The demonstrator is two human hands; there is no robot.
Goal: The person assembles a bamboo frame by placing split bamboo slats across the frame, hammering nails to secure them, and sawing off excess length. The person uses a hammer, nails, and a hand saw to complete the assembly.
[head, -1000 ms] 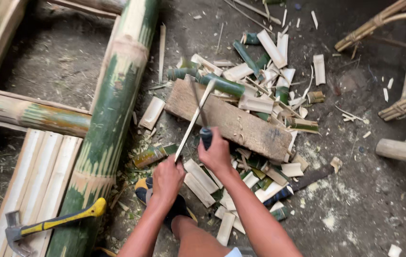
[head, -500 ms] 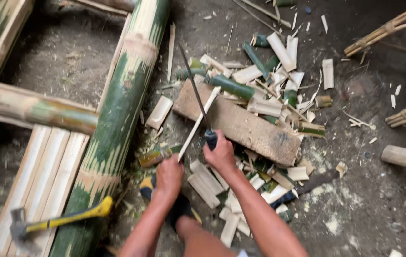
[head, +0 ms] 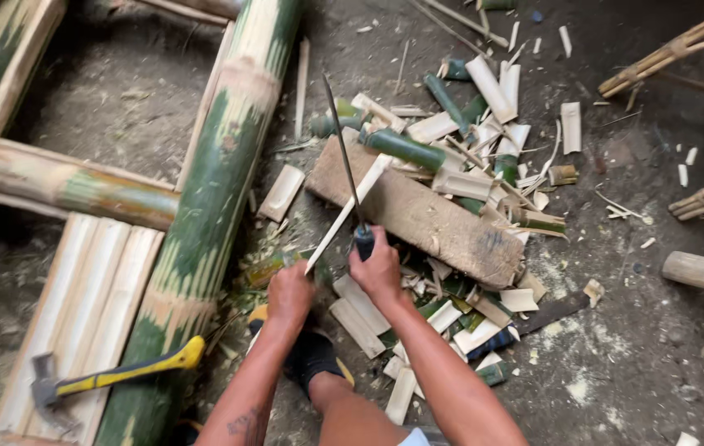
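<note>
My right hand [head: 379, 271] grips the dark handle of a long knife [head: 342, 149], blade raised and pointing away over the wooden chopping block [head: 443, 227]. In my left hand [head: 290, 293] is the near end of a thin pale bamboo strip [head: 350, 213], whose far end leans on the block. The blade sits just above and along the strip. Both hands are close together, near the block's front edge.
A thick green bamboo pole [head: 211, 215] lies to the left, with split bamboo slats [head: 79, 306] and a yellow-handled hammer [head: 108, 378] beside it. Several cut bamboo pieces [head: 484, 132] litter the dirt floor around the block. A second knife [head: 525, 322] lies right of my arm.
The knife has been lifted, its blade swinging up and further from the strip. The view has shifted slightly; my hands stay by the block.
</note>
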